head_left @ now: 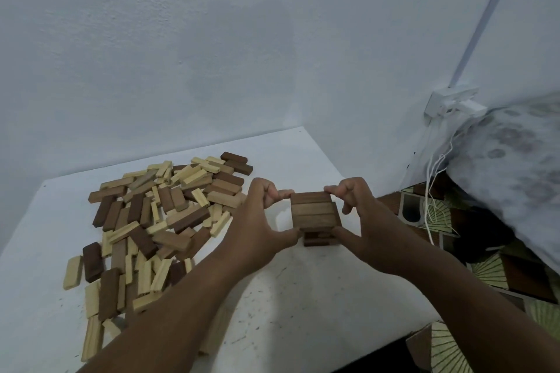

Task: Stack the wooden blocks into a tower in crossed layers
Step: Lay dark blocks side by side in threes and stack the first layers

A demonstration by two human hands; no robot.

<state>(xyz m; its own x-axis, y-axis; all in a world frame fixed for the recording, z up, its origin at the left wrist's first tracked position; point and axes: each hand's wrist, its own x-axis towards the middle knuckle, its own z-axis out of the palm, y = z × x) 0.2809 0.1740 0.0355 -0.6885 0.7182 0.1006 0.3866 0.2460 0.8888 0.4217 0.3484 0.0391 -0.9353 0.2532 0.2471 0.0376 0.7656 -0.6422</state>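
Observation:
A short tower of brown wooden blocks [314, 211] stands on the white table [303, 297], right of centre. Its top layer shows three blocks side by side, with crossed layers below. My left hand [260, 215] touches the tower's left side, forefinger at the far corner and thumb at the near corner. My right hand [360, 215] mirrors it on the right side, fingertips at the far corner and thumb low at the near corner. A big pile of loose light and dark blocks [157, 215] lies to the left.
A pale wall stands behind the table. Right of the table's edge lie a patterned floor covering [491, 269], a white socket box [448, 103] with hanging cables, and a grey patterned cushion [515, 166].

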